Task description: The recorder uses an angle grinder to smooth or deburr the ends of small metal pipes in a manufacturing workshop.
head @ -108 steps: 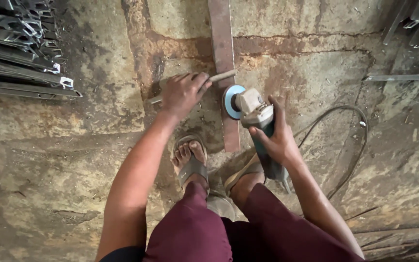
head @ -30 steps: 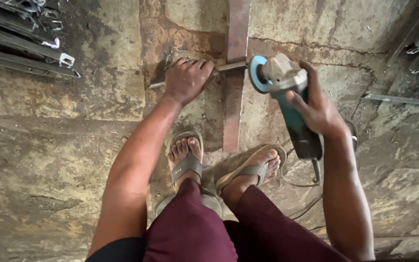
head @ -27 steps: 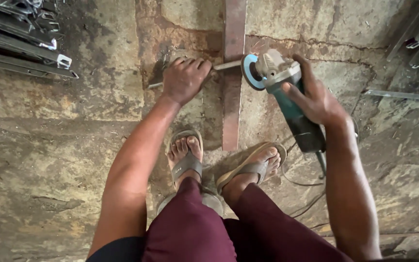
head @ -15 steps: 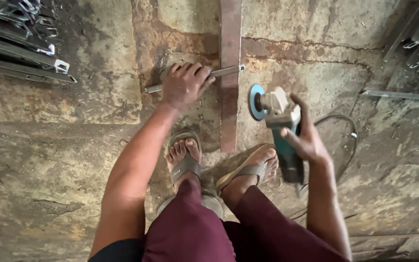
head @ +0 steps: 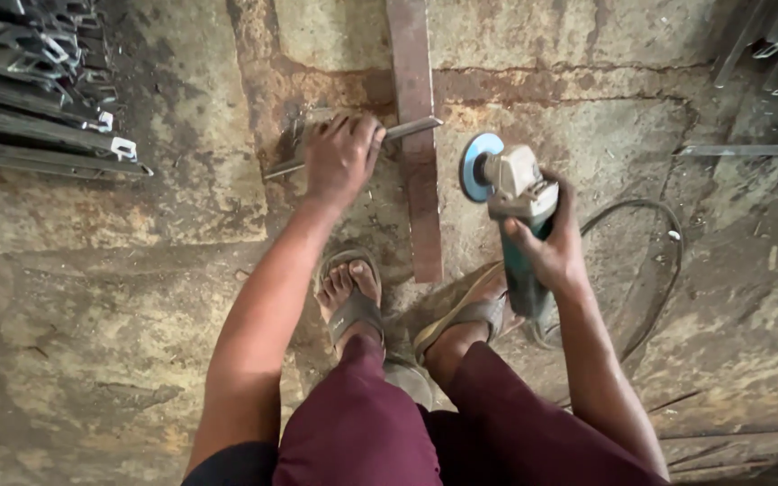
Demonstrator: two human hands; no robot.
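Two hands share the work over a stained, cracked concrete floor (head: 119,297). The left hand (head: 342,160) lies palm-down on a thin grey steel strip (head: 410,129), its fingers (head: 357,135) spread and pressing rather than wrapped around it — weight from above keeps the strip flat where it crosses a long rusty flat steel bar (head: 414,135). The right hand (head: 547,247) has its fingers clenched around the teal body of an angle grinder (head: 515,193), whose blue disc (head: 477,167) hangs just beside the bar, apart from the metal, turned edge-on toward the crossing. A black cable (head: 655,270) loops away to the right, clear of the disc. Sandalled feet (head: 353,301) sit just behind the bar's near end. Stacked steel sections (head: 38,108) lie well apart, upper left.
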